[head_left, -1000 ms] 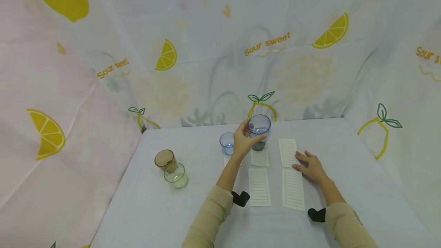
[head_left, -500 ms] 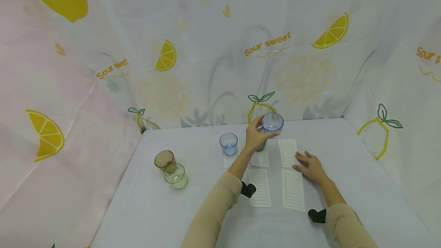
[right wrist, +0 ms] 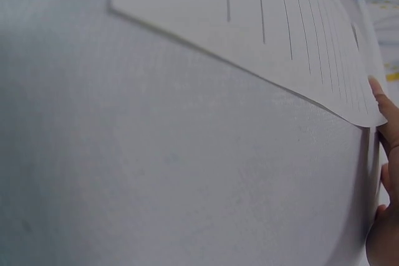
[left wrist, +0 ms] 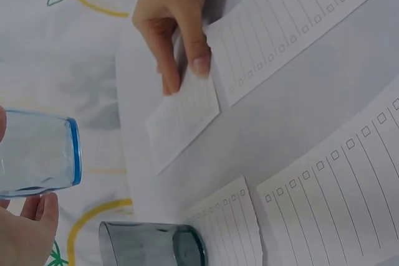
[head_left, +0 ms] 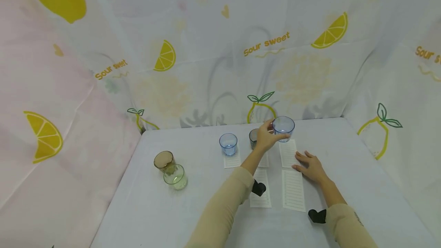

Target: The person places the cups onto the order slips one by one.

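Note:
My left hand (head_left: 266, 137) grips a clear blue glass (head_left: 283, 130) near its side and holds it up, overlapping the far end of the upper right lined paper sheet (head_left: 288, 157). In the left wrist view this glass (left wrist: 37, 154) is clear of the table, between thumb and fingers. My right hand (head_left: 311, 167) rests at the right edge of that same sheet, fingertips on the paper. A smoky grey glass (head_left: 253, 137) stands just behind the left hand, at the far end of another lined sheet (head_left: 264, 160). Left of it, a light blue glass (head_left: 228, 146) stands on its own sheet (head_left: 232, 161).
A brown glass (head_left: 164, 160) and a pale green glass (head_left: 179, 181) stand close together on the left of the white-covered table (head_left: 138, 209). Two lined sheets lie nearer: the lower middle sheet (head_left: 264, 200) and the lower right sheet (head_left: 293, 192). A lemon-printed curtain (head_left: 206, 87) hangs behind.
My left hand has carried the blue glass rightward, from over the grey glass to over the upper right sheet. The grey glass now shows more. My right hand has stayed put.

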The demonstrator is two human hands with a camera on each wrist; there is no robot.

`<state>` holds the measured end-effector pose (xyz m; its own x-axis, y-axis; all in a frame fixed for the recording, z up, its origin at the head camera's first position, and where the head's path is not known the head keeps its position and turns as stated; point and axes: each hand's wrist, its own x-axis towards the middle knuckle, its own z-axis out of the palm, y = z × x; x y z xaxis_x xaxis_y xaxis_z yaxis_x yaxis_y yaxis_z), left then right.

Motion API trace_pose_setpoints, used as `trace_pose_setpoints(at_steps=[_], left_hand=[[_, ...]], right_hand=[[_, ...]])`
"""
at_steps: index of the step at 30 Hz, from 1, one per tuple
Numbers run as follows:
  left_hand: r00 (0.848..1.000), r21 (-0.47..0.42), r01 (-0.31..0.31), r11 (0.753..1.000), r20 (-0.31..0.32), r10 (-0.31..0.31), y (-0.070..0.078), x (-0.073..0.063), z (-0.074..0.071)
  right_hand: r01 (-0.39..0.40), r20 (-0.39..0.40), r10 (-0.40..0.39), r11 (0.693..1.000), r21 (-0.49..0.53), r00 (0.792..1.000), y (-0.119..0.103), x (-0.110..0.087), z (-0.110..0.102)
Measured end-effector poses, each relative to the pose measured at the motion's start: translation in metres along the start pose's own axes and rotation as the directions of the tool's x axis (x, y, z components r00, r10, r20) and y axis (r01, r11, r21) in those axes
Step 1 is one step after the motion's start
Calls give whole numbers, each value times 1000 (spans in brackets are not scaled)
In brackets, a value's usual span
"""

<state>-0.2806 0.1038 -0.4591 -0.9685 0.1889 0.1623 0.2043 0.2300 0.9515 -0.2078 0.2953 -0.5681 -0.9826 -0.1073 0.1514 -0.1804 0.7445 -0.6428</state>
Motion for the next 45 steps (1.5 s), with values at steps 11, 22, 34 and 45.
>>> trace_pose_setpoints(at_steps=[11,22,34,45], left_hand=[[1000,90,23,996,11,-24,-5,-3,26],[998,243,43,969,28,-52,-22,-12,47],[996,304,89,948,-9,-90,-36,-21,52],[984,355,172,919,-21,-176,-34,-22,57]], right_hand=[[66,-32,-66,998,-10,997,-7,-1,-1],[73,-36,-74,997,-9,997,-7,0,1],[115,-91,-116,993,-20,989,-4,-1,4],[129,-110,-131,991,-30,985,-1,-4,0]])
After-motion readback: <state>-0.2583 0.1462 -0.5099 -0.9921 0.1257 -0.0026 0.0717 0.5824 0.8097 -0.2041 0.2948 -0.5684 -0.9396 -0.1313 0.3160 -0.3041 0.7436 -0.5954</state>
